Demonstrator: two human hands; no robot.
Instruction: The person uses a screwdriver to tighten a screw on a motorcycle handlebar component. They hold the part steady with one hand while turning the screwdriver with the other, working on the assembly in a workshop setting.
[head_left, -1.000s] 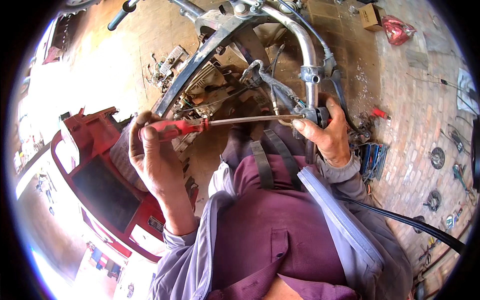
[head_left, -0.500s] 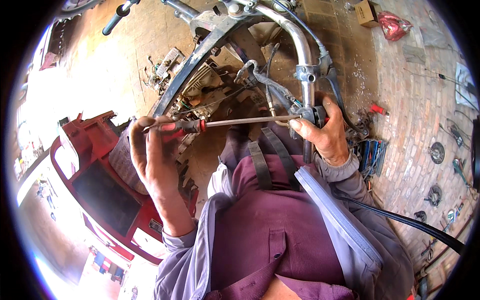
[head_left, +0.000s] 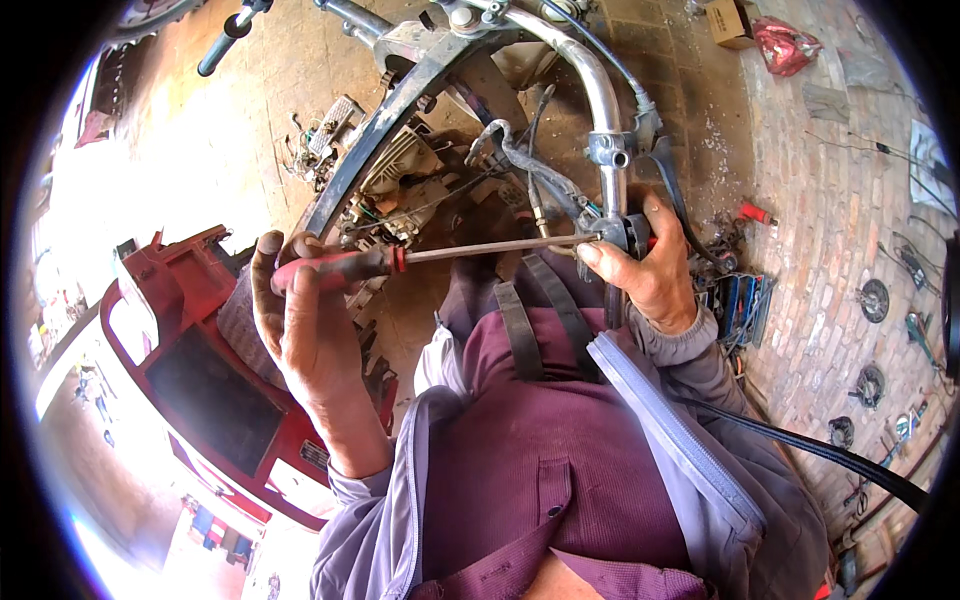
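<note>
My left hand point(head_left: 305, 310) holds a screwdriver point(head_left: 480, 248) by its red and black handle, fingers loosely round it and some of them raised. The long shaft runs level to the right. Its tip meets the dark switch housing point(head_left: 625, 233) on the chrome handlebar point(head_left: 606, 95). Closed round that housing is my right hand point(head_left: 648, 275), thumb on the near side by the tip, fingers behind the bar. Whatever screw the tip touches is too small to make out. A brass-ended cable point(head_left: 541, 222) hangs beside the housing.
The motorcycle frame point(head_left: 400, 100) and engine parts point(head_left: 400, 165) lie beyond my hands. A red vehicle body panel point(head_left: 210, 370) stands at left. To the right are a brick surface point(head_left: 800, 250) with scattered tools, a red-handled tool point(head_left: 757, 214) and a cardboard box point(head_left: 730, 24). A black cable point(head_left: 820, 450) crosses at right.
The left fingers have shifted on the screwdriver handle, uncovering more of its red end. The handle sits slightly lower. My right hand stays on the housing.
</note>
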